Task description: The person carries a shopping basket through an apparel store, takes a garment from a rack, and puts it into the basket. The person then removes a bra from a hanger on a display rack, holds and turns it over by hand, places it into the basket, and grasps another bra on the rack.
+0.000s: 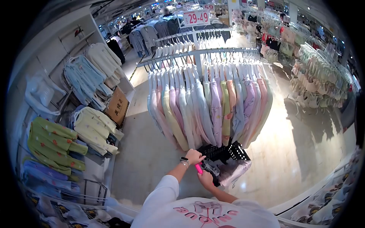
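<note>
My left hand (194, 156), with a dark watch on its wrist, is closed around the upper end of a bright pink handle (199, 168). Lower down, my right hand (206, 179) grips the same handle near its other end. Just beyond my hands is a black shopping basket (238, 152) with a perforated wall. A pale pink garment (235, 171), seemingly in shiny plastic, lies in or over it. Whether the handle joins the basket is hidden by my hands.
Pastel long-sleeved tops (215, 102) hang on a metal rack (197, 52) directly ahead, below a price sign (196, 18). Wall shelving at left holds more clothes, a white mannequin (40, 93) and a cardboard box (117, 106). Underwear racks (319, 76) stand at right.
</note>
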Demonstrator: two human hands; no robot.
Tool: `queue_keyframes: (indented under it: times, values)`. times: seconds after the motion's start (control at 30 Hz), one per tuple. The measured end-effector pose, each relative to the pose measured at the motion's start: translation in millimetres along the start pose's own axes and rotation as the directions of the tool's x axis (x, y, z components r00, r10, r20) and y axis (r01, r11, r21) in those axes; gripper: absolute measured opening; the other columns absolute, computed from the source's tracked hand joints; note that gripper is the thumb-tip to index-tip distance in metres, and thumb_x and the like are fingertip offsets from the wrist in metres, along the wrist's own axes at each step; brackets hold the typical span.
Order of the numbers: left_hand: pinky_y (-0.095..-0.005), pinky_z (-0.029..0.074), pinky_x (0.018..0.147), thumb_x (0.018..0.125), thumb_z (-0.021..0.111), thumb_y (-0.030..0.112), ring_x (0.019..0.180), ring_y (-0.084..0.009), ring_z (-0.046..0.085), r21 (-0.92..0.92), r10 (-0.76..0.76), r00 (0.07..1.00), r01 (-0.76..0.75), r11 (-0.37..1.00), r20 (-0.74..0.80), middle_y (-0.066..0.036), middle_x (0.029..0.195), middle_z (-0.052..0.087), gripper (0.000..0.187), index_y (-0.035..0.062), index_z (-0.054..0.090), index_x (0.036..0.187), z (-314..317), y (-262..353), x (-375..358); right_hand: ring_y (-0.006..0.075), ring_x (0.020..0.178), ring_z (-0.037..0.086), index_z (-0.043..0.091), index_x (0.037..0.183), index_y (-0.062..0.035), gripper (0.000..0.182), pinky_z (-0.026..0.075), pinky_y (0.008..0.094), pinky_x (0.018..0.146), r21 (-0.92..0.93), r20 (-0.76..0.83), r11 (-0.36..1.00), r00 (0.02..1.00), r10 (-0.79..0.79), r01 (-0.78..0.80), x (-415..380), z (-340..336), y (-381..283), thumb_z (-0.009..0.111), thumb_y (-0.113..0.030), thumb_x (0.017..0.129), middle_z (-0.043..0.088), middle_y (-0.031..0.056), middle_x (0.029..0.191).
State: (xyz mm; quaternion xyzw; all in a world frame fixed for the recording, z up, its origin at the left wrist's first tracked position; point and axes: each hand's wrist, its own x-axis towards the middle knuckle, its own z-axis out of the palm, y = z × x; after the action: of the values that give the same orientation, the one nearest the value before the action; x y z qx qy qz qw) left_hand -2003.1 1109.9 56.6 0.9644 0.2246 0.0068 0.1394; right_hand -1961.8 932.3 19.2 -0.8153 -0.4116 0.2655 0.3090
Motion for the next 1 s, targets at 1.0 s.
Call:
queue_keyframes:
  times: [1.0]
  values:
    - [-0.0427, 0.05, 0.064, 0.089, 0.039, 0.061, 0.071, -0.0299, 0.067, 0.004, 0.216, 0.915, -0.231, 0.973, 0.339, -0.014, 0.074, 0.068, 0.065, 0.0068, 0.071, 0.074, 11.0, 65.2, 192.2, 0.0392, 0.073, 0.065, 0.067, 0.084, -0.0033, 0.037, 0.051, 0.0491, 0.067, 0.011, -0.292, 0.944, 0.901, 0.32, -0.331, 87.5, -93.3, 58.6, 0.063, -0.039, 0.078, 0.065, 0.0219, 0.073]
